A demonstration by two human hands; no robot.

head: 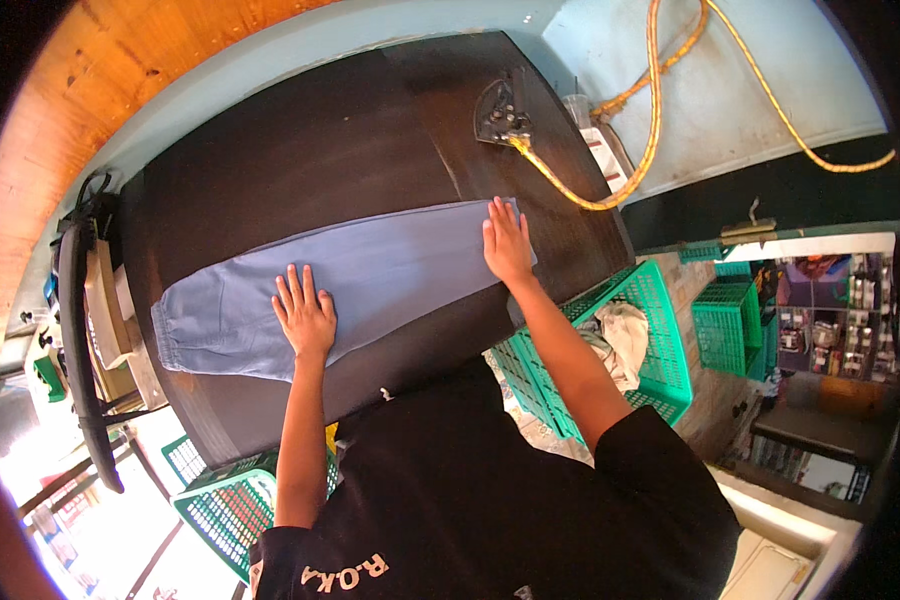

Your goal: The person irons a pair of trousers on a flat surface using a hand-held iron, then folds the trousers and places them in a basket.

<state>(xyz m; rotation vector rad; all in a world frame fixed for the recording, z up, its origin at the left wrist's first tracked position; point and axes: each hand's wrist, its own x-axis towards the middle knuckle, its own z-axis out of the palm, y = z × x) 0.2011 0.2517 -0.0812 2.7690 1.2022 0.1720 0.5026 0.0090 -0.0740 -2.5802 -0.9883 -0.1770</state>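
Blue trousers with an elastic waistband lie folded lengthwise across a dark padded ironing table. Near the waistband end, my left hand rests flat on the cloth, fingers apart. My right hand presses flat on the leg end at the right, close to the hem. Neither hand grips anything. Beyond my right hand, a dark iron sits on the table, with a yellow cord or hose running from it.
A green plastic basket holding light cloth stands right of my body. Another green basket is at the lower left. A dark padded bar stands along the left side. Green crates stand farther right.
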